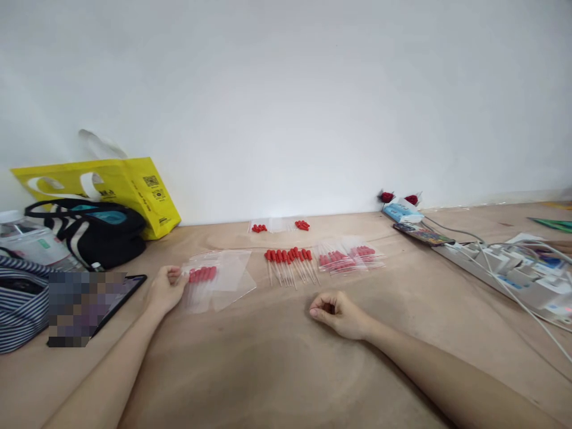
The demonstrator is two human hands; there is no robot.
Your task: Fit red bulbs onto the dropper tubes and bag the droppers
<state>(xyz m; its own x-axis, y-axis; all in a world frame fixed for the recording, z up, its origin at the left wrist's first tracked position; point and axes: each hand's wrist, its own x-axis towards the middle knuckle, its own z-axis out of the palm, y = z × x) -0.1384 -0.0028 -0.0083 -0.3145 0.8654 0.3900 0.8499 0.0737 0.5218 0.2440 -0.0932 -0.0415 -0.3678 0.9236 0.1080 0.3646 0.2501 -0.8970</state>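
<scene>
My left hand (pixel 166 291) is at the left edge of a clear zip bag holding several red-bulbed droppers (pixel 203 274), its curled fingers closed on the bag's edge. More clear bags (pixel 235 280) lie flat beside and under it. My right hand (pixel 338 314) rests on the table, fingers curled in with nothing visible in them. Beyond it lies a row of loose droppers (pixel 290 256) with red bulbs and thin clear stems pointing toward me. To their right, filled zip bags (pixel 348 257) overlap.
At the back lies a clear bag (pixel 279 225) with red bulbs at both ends. On the left are a yellow bag (pixel 156 205), a black bag (pixel 107 238), a striped bag (pixel 22 304) and a tablet (pixel 116 298). Rightward are a tissue pack (pixel 402 213), power strip (pixel 504 271) and cables.
</scene>
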